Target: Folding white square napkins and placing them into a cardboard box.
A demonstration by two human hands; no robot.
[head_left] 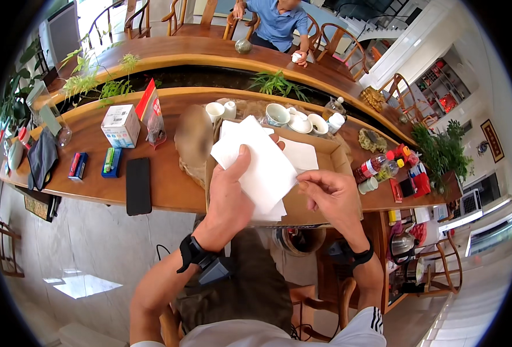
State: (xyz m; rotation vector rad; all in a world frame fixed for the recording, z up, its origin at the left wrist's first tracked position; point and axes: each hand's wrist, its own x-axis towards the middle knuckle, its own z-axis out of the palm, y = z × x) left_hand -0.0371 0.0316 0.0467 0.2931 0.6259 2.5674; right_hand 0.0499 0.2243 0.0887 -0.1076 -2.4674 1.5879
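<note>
My left hand [231, 194] is closed round a white rectangular paper stack [260, 165], thumb on top and fingertips showing at its far edge. With thumb and forefinger pinched, my right hand [329, 194] grips the stack's right corner. Whether these are folded sheets or flat paper pieces I cannot tell. Beneath both hands sits an open shallow cardboard box [338, 159] on the wooden table. More white paper [300, 155] lies inside the box, partly hidden by the held stack.
A black phone [138, 186], a blue-green small box [111, 162] and a white carton [121, 126] lie left. Beyond the cardboard box stand teacups [277, 114]; bottles [374, 166] are at right. Across the wooden table [175, 199], a person in blue [277, 23] sits holding something white.
</note>
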